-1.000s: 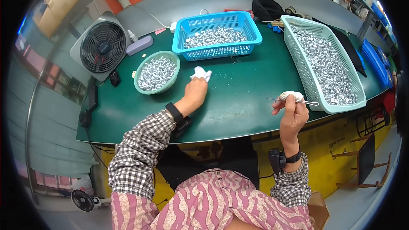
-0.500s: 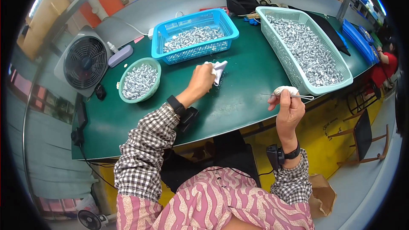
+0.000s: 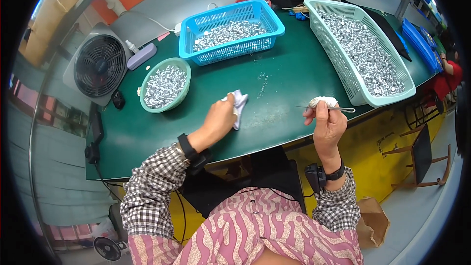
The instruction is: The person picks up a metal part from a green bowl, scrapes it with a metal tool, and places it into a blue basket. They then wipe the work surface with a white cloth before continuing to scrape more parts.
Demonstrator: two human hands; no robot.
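As I watch remotely, the left hand (image 3: 219,119) grips a white cloth (image 3: 240,104) on the near part of the green table (image 3: 282,91); well apart from it, the right hand (image 3: 327,126) pinches a thin metal tool (image 3: 347,110), a white wad (image 3: 324,101) at its fingers; a green bowl (image 3: 180,100) sits left, a blue basket (image 3: 235,53) far, a pale green basket (image 3: 335,61) right, each holding small silvery pieces (image 3: 370,59).

On the desk (image 3: 211,83), the bowl (image 3: 170,110) stands right of the fan (image 3: 99,66), the back basket (image 3: 235,54) behind the cloth (image 3: 240,101), the side basket (image 3: 338,64) at the right; parts (image 3: 166,86) lie in all three.
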